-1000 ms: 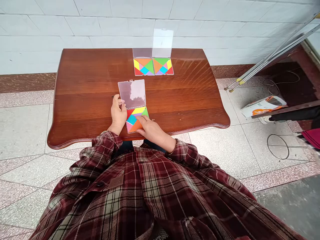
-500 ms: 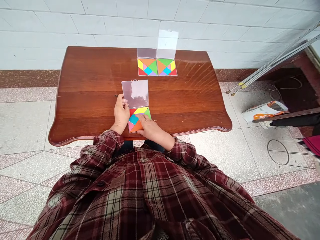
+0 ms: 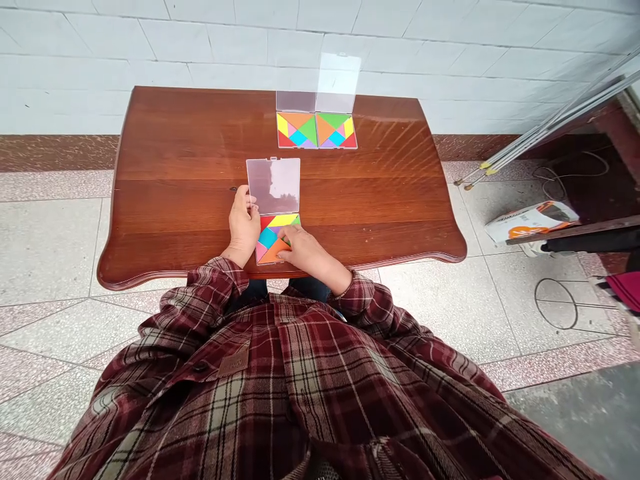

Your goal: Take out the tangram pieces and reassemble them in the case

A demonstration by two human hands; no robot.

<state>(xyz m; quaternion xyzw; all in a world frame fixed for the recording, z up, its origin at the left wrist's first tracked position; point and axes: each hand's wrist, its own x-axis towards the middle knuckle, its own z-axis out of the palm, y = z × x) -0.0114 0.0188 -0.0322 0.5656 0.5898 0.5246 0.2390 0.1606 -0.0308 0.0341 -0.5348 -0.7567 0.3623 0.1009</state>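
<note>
An open clear plastic case with a coloured tangram [image 3: 270, 239] lies near the front edge of the brown wooden table [image 3: 175, 173]. Its clear lid [image 3: 273, 185] is folded back flat, away from me. My left hand [image 3: 243, 225] grips the case's left edge at the hinge, fingers curled. My right hand [image 3: 303, 249] rests on the right part of the tangram pieces, fingers pressed down on them and hiding the green and orange pieces in part. Both sleeves are dark red plaid.
Two more open tangram cases [image 3: 317, 129] stand side by side at the table's far edge, against a white tiled wall. On the floor to the right lie a white and orange box [image 3: 530, 221], metal poles [image 3: 550, 120] and a wire ring [image 3: 556, 304].
My right hand has slid a little up and left over the tangram pieces. The left hand keeps its grip on the case's edge. The camera view has shifted slightly.
</note>
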